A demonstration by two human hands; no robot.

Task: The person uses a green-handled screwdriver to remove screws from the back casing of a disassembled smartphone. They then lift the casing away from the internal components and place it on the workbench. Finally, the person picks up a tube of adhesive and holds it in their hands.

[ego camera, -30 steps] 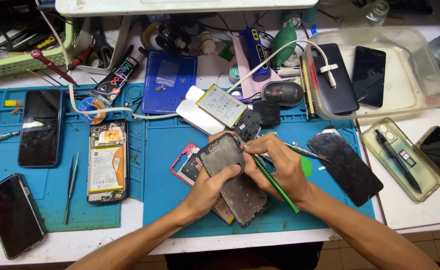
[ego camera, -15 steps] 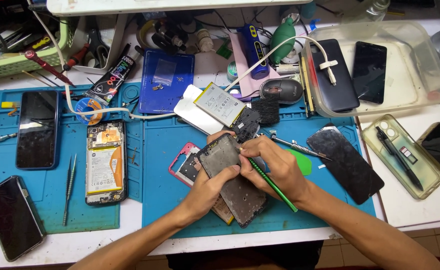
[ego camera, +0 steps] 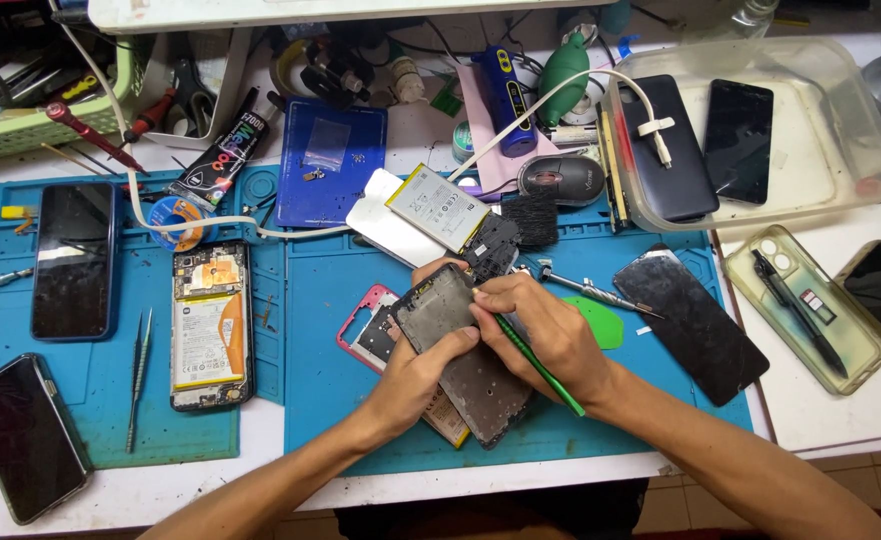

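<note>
My left hand (ego camera: 422, 372) grips a dark phone frame (ego camera: 460, 345) from below, tilted over the blue work mat (ego camera: 330, 380). My right hand (ego camera: 540, 335) holds a thin green pry tool (ego camera: 540, 368) like a pen, with its tip pressed on the frame's upper right edge. Under the frame lie a pink-rimmed phone shell (ego camera: 365, 330) and a brownish part. Just above my hands sit a loose battery (ego camera: 437, 207) on a white back cover and a dark circuit board (ego camera: 493, 245).
An opened phone with its battery showing (ego camera: 210, 325), tweezers (ego camera: 138, 375) and dark phones (ego camera: 72, 262) lie on the left mat. A cracked screen (ego camera: 692, 320), a screwdriver (ego camera: 590, 292) and a green pick (ego camera: 600, 322) are at right. A clear tub (ego camera: 820, 190) holds phones.
My hands and the phone frame have stayed almost in place; the right hand has shifted the green tool slightly along the frame's edge.
</note>
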